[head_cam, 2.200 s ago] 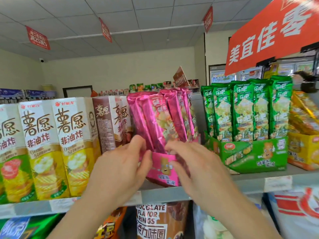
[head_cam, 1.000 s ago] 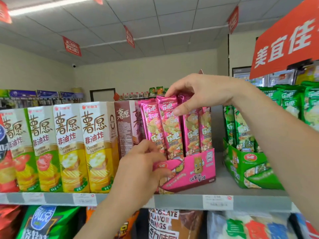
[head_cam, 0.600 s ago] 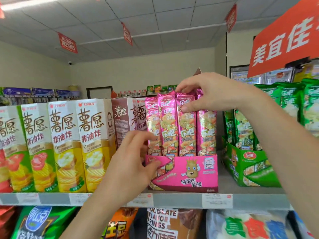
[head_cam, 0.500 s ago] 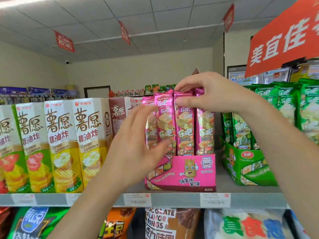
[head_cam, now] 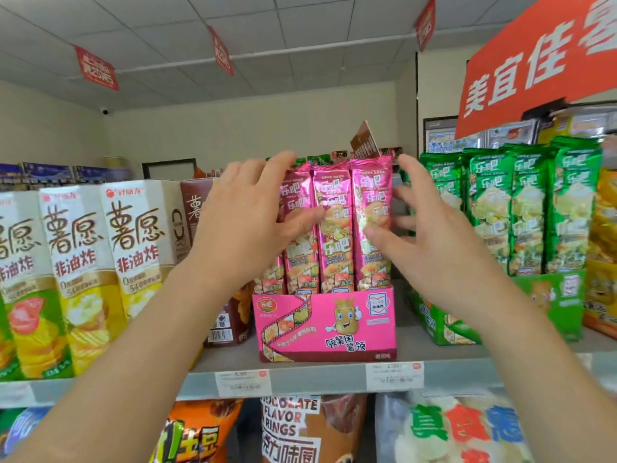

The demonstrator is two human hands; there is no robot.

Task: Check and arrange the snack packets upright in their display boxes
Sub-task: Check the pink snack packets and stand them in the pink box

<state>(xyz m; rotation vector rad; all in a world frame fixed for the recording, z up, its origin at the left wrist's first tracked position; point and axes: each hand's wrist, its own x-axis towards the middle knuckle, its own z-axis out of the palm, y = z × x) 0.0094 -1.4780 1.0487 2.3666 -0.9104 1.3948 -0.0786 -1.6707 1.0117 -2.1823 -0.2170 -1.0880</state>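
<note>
Here we are at the shelf (head_cam: 300, 374), a grey metal ledge with paper price tags (head_cam: 394, 375) on its near lip. Dead centre sits the pink display box (head_cam: 324, 325): matte cardboard with a low front wall and a crowned cartoon potato printed on it. Inside it the pink snack packets (head_cam: 335, 228) stand upright in a tidy row, tall, narrow, glossy foil with crimped tops.

Our left hand (head_cam: 243, 225) flanks the row on the left and covers the leftmost packet. Its grip is apart, fingers spread and nearly straight, thumb lying across the packet fronts. Our right hand (head_cam: 434, 255) mirrors it on the right, grip apart too. Its thumb tip is on the rightmost packet, and its fingers reach into the gap beside the row. Nothing is clasped by either hand.

Just left stands a brown carton (head_cam: 197, 208), then a row of tall, smooth-printed yellow cartons (head_cam: 130, 262). To the right, shiny green packets (head_cam: 527, 202) fill a green display box (head_cam: 551, 295). Above them hangs a red sign (head_cam: 534, 61), and soft crinkly bags (head_cam: 290, 429) crowd the shelf below.
</note>
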